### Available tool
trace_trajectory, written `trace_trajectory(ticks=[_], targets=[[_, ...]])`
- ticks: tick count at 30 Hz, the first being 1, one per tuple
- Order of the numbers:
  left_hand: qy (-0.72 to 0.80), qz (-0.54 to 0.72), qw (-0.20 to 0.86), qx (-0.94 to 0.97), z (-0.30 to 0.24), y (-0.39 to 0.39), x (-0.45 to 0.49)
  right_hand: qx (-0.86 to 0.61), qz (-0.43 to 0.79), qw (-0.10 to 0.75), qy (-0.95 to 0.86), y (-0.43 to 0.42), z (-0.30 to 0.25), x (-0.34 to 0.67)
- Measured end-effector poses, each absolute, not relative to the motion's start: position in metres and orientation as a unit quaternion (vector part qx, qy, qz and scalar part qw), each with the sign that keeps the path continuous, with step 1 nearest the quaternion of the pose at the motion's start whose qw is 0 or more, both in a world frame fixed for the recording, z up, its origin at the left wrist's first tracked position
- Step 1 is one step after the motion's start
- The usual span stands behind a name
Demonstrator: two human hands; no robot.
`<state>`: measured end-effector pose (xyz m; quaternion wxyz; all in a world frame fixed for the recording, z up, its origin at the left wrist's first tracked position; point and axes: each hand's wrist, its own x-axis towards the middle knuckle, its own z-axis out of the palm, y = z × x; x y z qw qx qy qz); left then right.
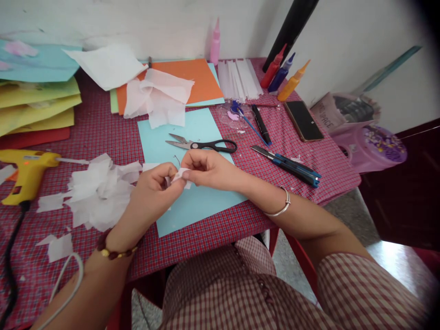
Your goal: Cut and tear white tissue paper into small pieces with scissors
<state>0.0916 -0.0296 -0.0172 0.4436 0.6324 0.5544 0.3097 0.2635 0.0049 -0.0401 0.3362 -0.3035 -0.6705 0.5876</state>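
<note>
Between the fingertips of both hands is a small piece of white tissue paper (180, 174), partly hidden by the fingers. My left hand (153, 195) pinches it from the left, and my right hand (211, 169) pinches it from the right with the fingers curled. Both hands are just above a light blue sheet of paper (199, 211). Beyond the right hand lie black-handled scissors (202, 144) with their blades apart. A loose heap of white tissue squares (103, 192) lies left of my left hand.
A yellow glue gun (30, 172) with its black cord lies at the far left. On the right are a utility knife (288, 166), a black marker (261, 123) and a phone (303, 120). Paint bottles (280, 75) and white glue sticks (239, 80) stand or lie toward the wall.
</note>
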Motion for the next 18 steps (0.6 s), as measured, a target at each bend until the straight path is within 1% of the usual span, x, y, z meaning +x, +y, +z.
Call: trace_trajectory(ticks=[4, 9, 14, 18], targets=[[0.536, 0.338, 0.481, 0.606, -0.0171, -0.0305, 0.0887, -0.33, 0.551, 0.361, -0.676, 0.0044, -0.0417, 0.2633], [0.512, 0.401, 0.571, 0.501, -0.0163, -0.0276, 0.0888, -0.325, 0.552, 0.356, -0.68, 0.0031, -0.0397, 0.264], [0.514, 0.384, 0.632, 0.435, -0.0176, -0.0237, 0.0916, -0.321, 0.558, 0.354, -0.678, 0.0025, -0.0376, 0.2638], [0.508, 0.376, 0.643, 0.433, -0.0183, -0.0228, 0.0914, -0.323, 0.553, 0.358, -0.679, 0.0023, -0.0377, 0.2639]])
